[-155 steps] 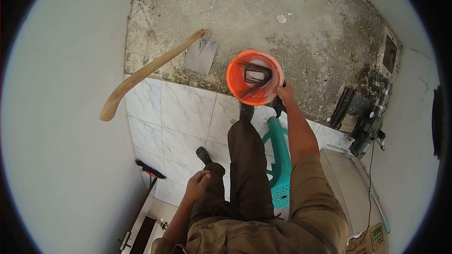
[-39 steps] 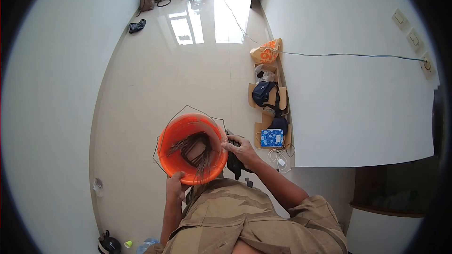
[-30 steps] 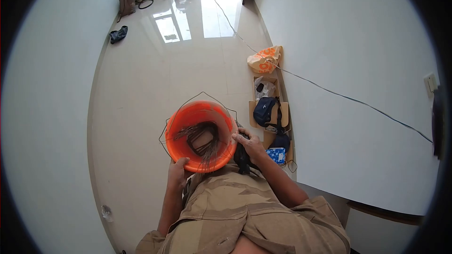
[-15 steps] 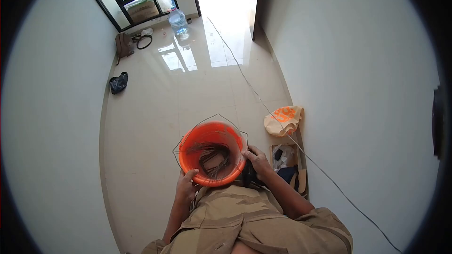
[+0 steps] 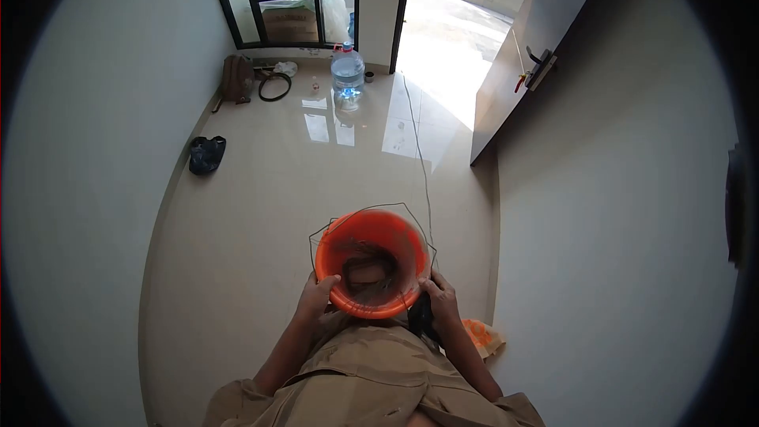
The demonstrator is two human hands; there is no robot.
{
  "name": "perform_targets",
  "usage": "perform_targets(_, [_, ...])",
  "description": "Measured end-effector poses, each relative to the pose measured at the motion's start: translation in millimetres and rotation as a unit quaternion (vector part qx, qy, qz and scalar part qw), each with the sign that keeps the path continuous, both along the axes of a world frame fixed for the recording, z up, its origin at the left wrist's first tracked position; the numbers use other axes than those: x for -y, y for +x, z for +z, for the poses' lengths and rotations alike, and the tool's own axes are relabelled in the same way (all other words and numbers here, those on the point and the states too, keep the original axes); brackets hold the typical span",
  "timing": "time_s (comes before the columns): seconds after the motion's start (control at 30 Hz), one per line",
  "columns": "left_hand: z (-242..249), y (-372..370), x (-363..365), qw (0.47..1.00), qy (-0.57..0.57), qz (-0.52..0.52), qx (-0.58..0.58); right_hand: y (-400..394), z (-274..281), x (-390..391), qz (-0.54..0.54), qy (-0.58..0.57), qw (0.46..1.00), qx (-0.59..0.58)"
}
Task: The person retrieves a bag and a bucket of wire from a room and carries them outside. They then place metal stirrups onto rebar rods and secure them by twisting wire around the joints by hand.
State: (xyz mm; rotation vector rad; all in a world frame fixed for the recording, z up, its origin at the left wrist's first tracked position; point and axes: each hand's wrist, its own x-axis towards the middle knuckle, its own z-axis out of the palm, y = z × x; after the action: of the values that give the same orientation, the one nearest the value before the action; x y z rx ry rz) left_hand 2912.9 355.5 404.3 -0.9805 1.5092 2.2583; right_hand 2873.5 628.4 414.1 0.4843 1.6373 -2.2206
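An orange bucket [image 5: 419,265] is held in front of my body, its mouth tipped up toward me. My left hand [image 5: 318,294] grips the near left of the rim, thumb over the edge. On the right side, my right hand [image 5: 439,294] has hold of the rim as well. A thin wire handle [image 5: 403,204] stands loosely over the far side. Inside lie a dark, wiry bundle [image 5: 365,257] and a brownish flat piece [image 5: 365,275], whose kinds I cannot make out. Something black [image 5: 421,315] hangs by my right hand, partly hidden.
A half-open door [image 5: 526,55] stands ahead on the right. A cable [image 5: 417,130] runs along the floor through the doorway. By the window are a large water bottle [image 5: 348,71] and a brown bag [image 5: 237,79]. A black plastic bag [image 5: 207,155] lies left; an orange-printed bag [image 5: 484,338] lies right.
I have moved forward with the bucket toward the doorway, both hands still on its rim. The orange-printed bag now shows beside my right arm, and the box behind it has left view.
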Motion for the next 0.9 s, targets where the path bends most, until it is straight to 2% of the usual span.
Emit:
perform_targets(0.07, [31.5,-77.0,-14.9,0.997,-0.004,-0.070,0.018,-50.2,7.9,-15.8,-0.040,0.004,0.999,0.001])
perform_targets(0.17, [32.8,-181.8,-26.9,0.988,-0.033,-0.153,0.001,-126.9,9.5,-31.1,-0.089,-0.005,0.996,-0.006])
perform_targets(0.2, [13.5,-217.5,-72.1,0.983,-0.069,-0.167,-0.001,-157.4,-25.3,-73.6,-0.100,-0.024,0.995,-0.001])
perform_targets(0.3, [-30.1,-324.7,-97.3,0.975,-0.095,-0.200,-0.004,-251.2,-48.2,-96.3,-0.126,0.005,0.992,-0.012])
perform_targets(0.4, [-30.9,-426.6,-115.3,0.983,-0.086,-0.159,-0.017,-365.7,-55.1,-109.0,-0.128,0.012,0.992,-0.014])
perform_targets(0.47, [-42.4,-489.5,-153.8,0.988,-0.087,-0.128,-0.001,-433.7,-80.4,-149.1,-0.100,-0.009,0.995,0.008])
perform_targets(0.57, [-9.9,-579.0,-167.2,0.992,-0.023,-0.121,0.033,-537.8,-57.1,-170.7,-0.052,-0.014,0.998,0.030])
perform_targets(0.67, [19.3,-661.1,-169.0,0.996,0.077,-0.039,0.014,-634.3,-58.7,-171.6,-0.030,-0.021,0.999,-0.005])
perform_targets(0.7, [8.8,-688.4,-171.1,0.994,0.102,-0.030,0.018,-665.1,-55.3,-175.6,-0.013,-0.001,1.000,-0.003])
perform_targets(0.8, [-9.1,-780.5,-178.7,0.995,0.039,-0.066,0.058,-763.8,-52.6,-176.7,-0.006,0.052,0.998,-0.019])
perform_targets(0.9, [-58.7,-883.5,-198.0,0.997,0.025,-0.069,0.000,-860.3,-84.1,-196.8,-0.034,0.028,0.999,-0.010])
